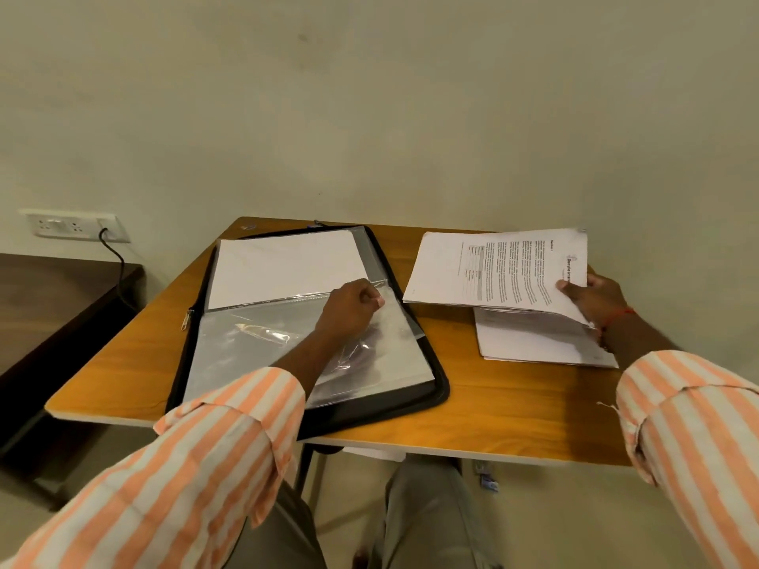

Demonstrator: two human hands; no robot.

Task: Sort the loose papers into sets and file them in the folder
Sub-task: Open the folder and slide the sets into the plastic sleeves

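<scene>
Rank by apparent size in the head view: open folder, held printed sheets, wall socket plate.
1. open folder
2. held printed sheets, lifted nearer the camera yet clearly smaller
3. wall socket plate, farthest away

Head-worn view, down over table (pixel 513 412)

heading "sample…" on held sheet (pixel 493 269)

Bare table (pixel 451 351) between folder (pixel 435 388) and paper stack (pixel 534 342) — open — wall behind.
</scene>
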